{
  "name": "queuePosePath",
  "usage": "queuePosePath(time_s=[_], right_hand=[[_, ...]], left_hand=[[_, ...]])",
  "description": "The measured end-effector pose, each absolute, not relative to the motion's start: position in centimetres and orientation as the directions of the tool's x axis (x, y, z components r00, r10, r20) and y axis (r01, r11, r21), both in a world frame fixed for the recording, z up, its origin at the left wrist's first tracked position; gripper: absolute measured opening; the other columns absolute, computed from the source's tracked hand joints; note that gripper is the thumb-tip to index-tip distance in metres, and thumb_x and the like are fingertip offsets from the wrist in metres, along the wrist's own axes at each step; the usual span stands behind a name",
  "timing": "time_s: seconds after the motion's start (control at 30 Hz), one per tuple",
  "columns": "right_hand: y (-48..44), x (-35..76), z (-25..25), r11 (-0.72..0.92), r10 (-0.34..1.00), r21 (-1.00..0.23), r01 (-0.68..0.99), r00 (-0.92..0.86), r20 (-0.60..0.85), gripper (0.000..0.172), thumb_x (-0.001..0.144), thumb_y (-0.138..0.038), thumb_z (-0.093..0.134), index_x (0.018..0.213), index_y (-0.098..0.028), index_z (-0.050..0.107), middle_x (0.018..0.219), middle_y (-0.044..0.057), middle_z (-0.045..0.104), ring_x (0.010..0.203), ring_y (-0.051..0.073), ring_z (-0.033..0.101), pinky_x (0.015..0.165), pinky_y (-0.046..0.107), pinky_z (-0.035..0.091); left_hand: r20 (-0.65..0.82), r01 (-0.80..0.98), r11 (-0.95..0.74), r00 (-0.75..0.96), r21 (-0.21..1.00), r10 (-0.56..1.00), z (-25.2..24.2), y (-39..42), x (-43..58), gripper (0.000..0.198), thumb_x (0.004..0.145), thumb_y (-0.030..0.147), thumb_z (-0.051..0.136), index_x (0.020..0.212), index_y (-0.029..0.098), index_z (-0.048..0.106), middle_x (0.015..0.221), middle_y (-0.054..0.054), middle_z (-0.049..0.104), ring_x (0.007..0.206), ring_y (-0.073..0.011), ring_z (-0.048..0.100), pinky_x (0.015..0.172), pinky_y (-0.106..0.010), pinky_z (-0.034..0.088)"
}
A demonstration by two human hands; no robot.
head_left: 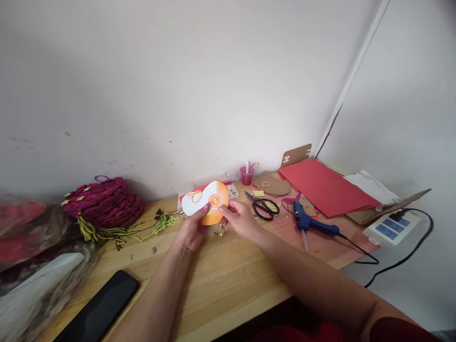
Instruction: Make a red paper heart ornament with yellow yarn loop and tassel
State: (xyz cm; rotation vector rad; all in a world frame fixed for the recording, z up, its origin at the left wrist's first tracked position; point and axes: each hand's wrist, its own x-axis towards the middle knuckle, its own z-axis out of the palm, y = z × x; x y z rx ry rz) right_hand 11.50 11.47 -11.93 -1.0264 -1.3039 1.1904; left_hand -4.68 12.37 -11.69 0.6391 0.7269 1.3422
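Both my hands hold an orange and white printed disc [208, 202] upright just above the wooden table [221, 280], near the wall. My left hand [190, 230] grips its lower left edge from below, fingers curled around it. My right hand [240, 218] pinches its right edge with thumb and fingertips. Bits of yellow-green thread [162, 223] lie on the table to the left of the disc.
A pile of magenta woven pieces [105, 202] with gold stars sits at the left, plastic bags [32, 266] beside it. A black phone [99, 306] lies near the front edge. Right of my hands: scissors [263, 206], blue glue gun [313, 223], red paper [326, 187], power strip [392, 228], pink cup [247, 175].
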Motion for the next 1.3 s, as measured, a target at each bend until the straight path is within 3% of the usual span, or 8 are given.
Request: queuePosePath(time_s=[0.27, 0.5, 0.7, 0.9, 1.03, 1.13, 1.2, 1.3], right_hand=[[11.3, 11.5, -11.6, 0.223, 0.974, -0.973, 0.054, -0.044, 0.221, 0.035, 0.086, -0.053, 0.066, 0.086, -0.018, 0.064, 0.072, 0.0, 0.069, 0.048, 0.01, 0.059, 0.047, 0.023, 0.046], [11.7, 11.3, -12.1, 0.188, 0.981, -0.982, 0.01, -0.049, 0.187, 0.045, 0.087, -0.064, 0.059, 0.088, -0.02, 0.057, 0.065, -0.002, 0.064, 0.045, 0.011, 0.062, 0.043, 0.021, 0.045], [12.1, 11.2, -12.3, 0.171, 0.984, -0.985, 0.017, -0.05, 0.17, 0.051, 0.088, -0.071, 0.051, 0.091, -0.021, 0.053, 0.066, -0.002, 0.065, 0.045, 0.011, 0.062, 0.04, 0.019, 0.043], [11.7, 11.3, -12.0, 0.167, 0.985, -0.953, 0.251, -0.077, 0.153, 0.046, 0.098, -0.063, 0.043, 0.088, -0.021, 0.058, 0.068, 0.002, 0.069, 0.048, 0.013, 0.063, 0.047, 0.024, 0.048], [11.4, 14.0, -10.3, 0.147, 0.985, -0.8, 0.582, -0.013, 0.171, 0.045, 0.103, -0.054, 0.042, 0.086, -0.02, 0.065, 0.084, 0.008, 0.075, 0.075, 0.019, 0.07, 0.07, 0.03, 0.052], [10.8, 16.9, -9.0, 0.059, 0.986, -0.593, 0.803, 0.047, 0.162, 0.023, 0.095, -0.037, 0.061, 0.101, -0.016, 0.068, 0.107, 0.016, 0.074, 0.106, 0.03, 0.067, 0.089, 0.037, 0.047], [10.5, 18.5, -8.6, -0.007, 0.985, -0.468, 0.884, 0.085, 0.148, 0.025, 0.094, -0.027, 0.06, 0.113, -0.012, 0.066, 0.12, 0.022, 0.07, 0.119, 0.034, 0.061, 0.096, 0.04, 0.044], [10.4, 19.8, -8.7, -0.079, 0.986, -0.335, 0.939, 0.123, 0.112, 0.028, 0.097, -0.027, 0.056, 0.117, -0.01, 0.065, 0.121, 0.025, 0.069, 0.119, 0.037, 0.061, 0.096, 0.042, 0.044]], left_hand=[[-0.158, -0.637, 0.235, 0.177, 0.734, 0.971, -12.0, 12.1, -4.9, 0.033, 0.075, 0.011, 0.078, 0.106, 0.016, 0.07, 0.096, -0.005, 0.079, 0.073, -0.018, 0.074, 0.053, -0.024, 0.06], [-0.152, -0.614, 0.246, 0.201, 0.75, 0.968, -10.7, 13.2, -5.6, 0.032, 0.085, 0.023, 0.074, 0.115, 0.016, 0.068, 0.102, -0.008, 0.079, 0.076, -0.0203, 0.075, 0.056, -0.026, 0.062], [-0.148, -0.585, 0.238, 0.197, 0.776, 0.969, -9.7, 13.9, -6.1, 0.025, 0.085, 0.022, 0.074, 0.108, 0.015, 0.068, 0.089, -0.006, 0.078, 0.067, -0.0176, 0.073, 0.05, -0.023, 0.058], [-0.129, -0.587, 0.203, 0.167, 0.784, 0.978, -11.0, 12.8, -5.1, 0.036, 0.08, 0.011, 0.076, 0.115, 0.016, 0.067, 0.104, -0.008, 0.079, 0.08, -0.0192, 0.076, 0.06, -0.022, 0.061], [-0.172, -0.601, 0.185, 0.08, 0.777, 0.982, -11.2, 12.6, -5.5, 0.035, 0.082, 0.009, 0.074, 0.115, 0.017, 0.067, 0.098, -0.004, 0.079, 0.068, -0.0151, 0.073, 0.048, -0.018, 0.056], [-0.191, -0.608, 0.173, 0.036, 0.775, 0.981, -11.1, 12.9, -6.0, 0.032, 0.082, 0.007, 0.073, 0.113, 0.016, 0.067, 0.089, -0.003, 0.079, 0.061, -0.014, 0.072, 0.043, -0.017, 0.053], [-0.185, -0.619, 0.156, 0.017, 0.769, 0.983, -11.0, 13.1, -6.3, 0.031, 0.082, 0.006, 0.072, 0.111, 0.015, 0.068, 0.087, -0.003, 0.078, 0.06, -0.014, 0.072, 0.042, -0.016, 0.053], [-0.169, -0.64, 0.131, 0.002, 0.757, 0.986, -10.7, 13.4, -6.6, 0.033, 0.082, 0.005, 0.072, 0.112, 0.017, 0.069, 0.09, -0.003, 0.079, 0.064, -0.0144, 0.073, 0.046, -0.016, 0.056]])
